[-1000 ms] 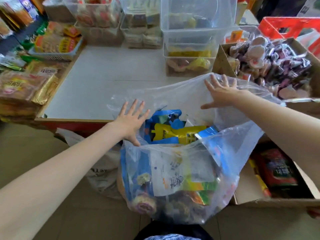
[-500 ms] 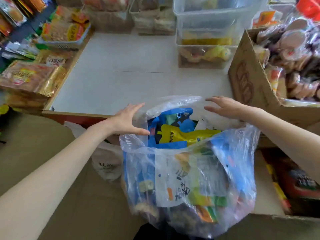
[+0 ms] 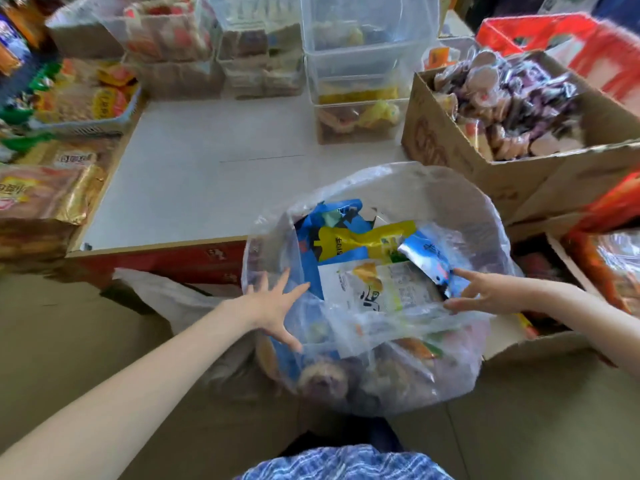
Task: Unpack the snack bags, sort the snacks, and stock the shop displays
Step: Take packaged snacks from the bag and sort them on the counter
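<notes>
A big clear plastic bag [image 3: 398, 188] full of snack packets stands on the floor against the low table, its mouth wide open. On top lie a yellow packet [image 3: 363, 240], a white packet [image 3: 374, 289] and a blue-and-white packet [image 3: 429, 258]. My left hand [image 3: 273, 306] rests with spread fingers against the bag's left side. My right hand [image 3: 485, 292] touches the plastic at the right rim beside the white packet, fingers apart. Neither hand holds a packet.
The white table top [image 3: 214, 174] carries stacked clear bins [image 3: 363, 57], a basket of orange packets [image 3: 86, 102] and a cardboard box of wrapped snacks [image 3: 443, 147]. A red crate [image 3: 554, 32] sits behind. Another open box [image 3: 519, 341] and a white bag [image 3: 166, 296] flank the big bag.
The bag's plastic top has been pushed down and spread, so the mouth is wider. Both hands slid from the far rim down to the near sides of the bag.
</notes>
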